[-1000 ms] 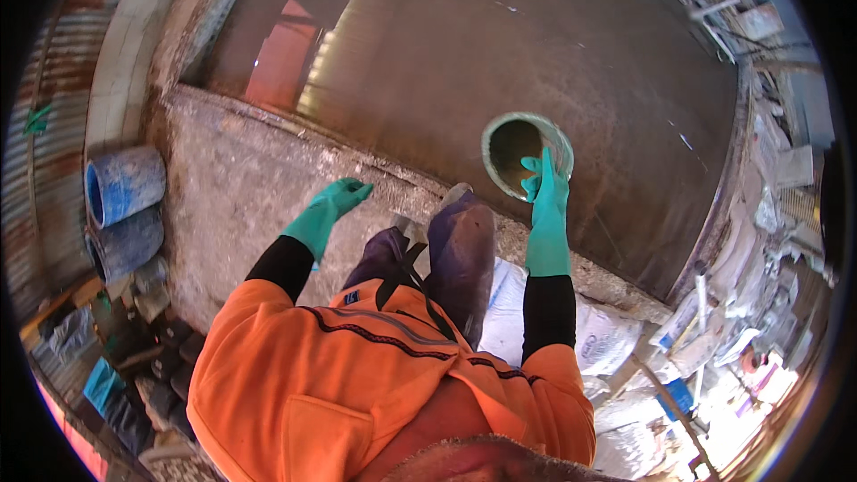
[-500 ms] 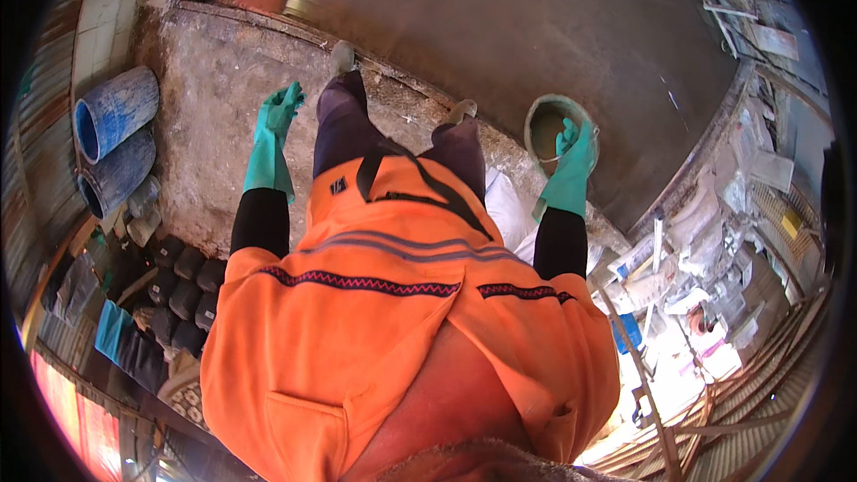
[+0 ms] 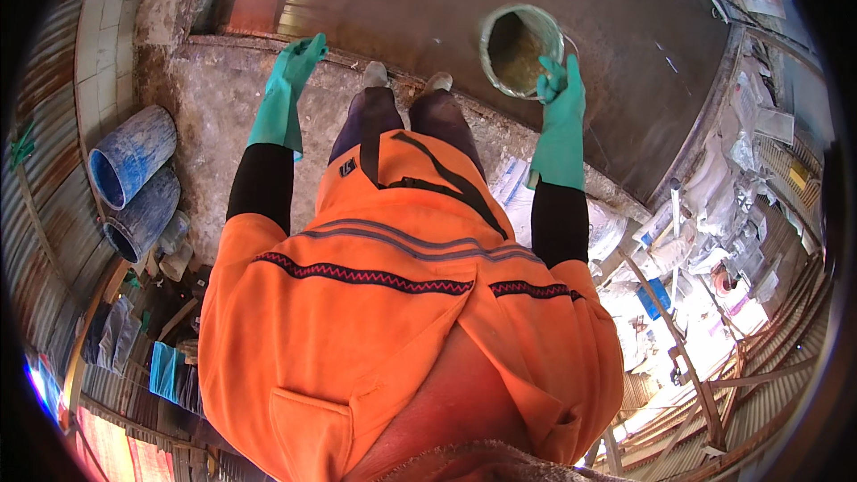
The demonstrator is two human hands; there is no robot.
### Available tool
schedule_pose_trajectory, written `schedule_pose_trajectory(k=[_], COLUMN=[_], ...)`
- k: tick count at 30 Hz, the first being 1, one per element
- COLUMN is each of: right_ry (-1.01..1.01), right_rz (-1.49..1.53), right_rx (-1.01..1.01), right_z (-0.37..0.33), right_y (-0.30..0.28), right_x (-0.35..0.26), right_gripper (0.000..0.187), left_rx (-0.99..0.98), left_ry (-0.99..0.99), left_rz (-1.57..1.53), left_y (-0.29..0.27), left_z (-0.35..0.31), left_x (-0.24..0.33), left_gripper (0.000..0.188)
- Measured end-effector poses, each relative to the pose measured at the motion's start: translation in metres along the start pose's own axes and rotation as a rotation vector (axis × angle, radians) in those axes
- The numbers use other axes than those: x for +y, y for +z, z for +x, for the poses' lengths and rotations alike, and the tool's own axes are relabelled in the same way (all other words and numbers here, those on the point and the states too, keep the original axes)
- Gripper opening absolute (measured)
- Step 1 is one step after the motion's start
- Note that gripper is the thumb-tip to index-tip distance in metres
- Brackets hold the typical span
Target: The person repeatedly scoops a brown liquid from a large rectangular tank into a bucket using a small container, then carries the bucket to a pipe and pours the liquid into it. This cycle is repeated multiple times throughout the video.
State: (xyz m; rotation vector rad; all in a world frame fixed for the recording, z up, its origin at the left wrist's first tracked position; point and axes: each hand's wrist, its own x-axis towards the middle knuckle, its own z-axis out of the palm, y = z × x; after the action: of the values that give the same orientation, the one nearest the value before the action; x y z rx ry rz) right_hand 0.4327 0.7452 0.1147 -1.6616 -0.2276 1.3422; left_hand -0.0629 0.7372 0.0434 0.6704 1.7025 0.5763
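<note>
My right hand [image 3: 562,100], in a long green rubber glove, is closed at the near right rim of a pale, grimy bucket [image 3: 486,46]. Its fingers are curled by the rim, and the bucket's thin wire handle loops up beside them. The bucket hangs tilted over a wide basin of murky brown liquid [image 3: 643,54], with some cloudy liquid inside it. My left hand [image 3: 296,71], gloved the same way, is held out by the basin's near edge. It holds nothing, its fingers loosely bent and apart from anything.
My feet [image 3: 376,75] stand at the basin's low concrete edge [image 3: 357,64]. Two blue-stained drums [image 3: 134,156] lie at the left by a corrugated metal wall [image 3: 54,178]. White sacks and plastic scraps [image 3: 696,214] are piled at the right, beside wooden poles [image 3: 678,339].
My right hand and the bucket have moved forward and left, farther out over the basin, and the bucket has tilted. My left hand has risen forward. My feet are closer together.
</note>
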Motion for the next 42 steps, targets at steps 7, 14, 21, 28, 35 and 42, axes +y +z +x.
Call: schedule_pose_trajectory(k=[7,14,21,28,35,42], right_ry=[0.039,0.116,0.202,0.247,0.256,0.437], right_rz=[-0.125,-0.224,-0.340,-0.388,-0.282,-0.225], right_rx=[-0.276,-0.328,-0.253,-0.117,-0.319,-0.475], right_z=[-0.008,-0.014,-0.005,0.013,0.085,0.207], right_y=[0.066,0.090,0.115,0.177,0.279,0.404], right_x=[-0.003,0.007,0.050,0.131,0.262,0.394], right_gripper=[0.053,0.044,0.049,0.053,0.051,0.044], left_rx=[0.011,0.076,-0.132,-0.535,-0.206,0.005], left_ry=[0.040,0.034,-0.018,-0.105,-0.031,-0.100], left_rz=[-0.015,-0.151,-0.200,-0.290,0.215,-0.086], left_y=[0.009,0.015,0.029,0.052,0.047,-0.039], left_z=[-0.035,-0.049,0.007,0.161,0.274,0.449], left_x=[0.011,-0.014,-0.043,-0.199,-0.209,-0.329], left_gripper=[0.052,0.048,0.035,0.038,0.053,0.025])
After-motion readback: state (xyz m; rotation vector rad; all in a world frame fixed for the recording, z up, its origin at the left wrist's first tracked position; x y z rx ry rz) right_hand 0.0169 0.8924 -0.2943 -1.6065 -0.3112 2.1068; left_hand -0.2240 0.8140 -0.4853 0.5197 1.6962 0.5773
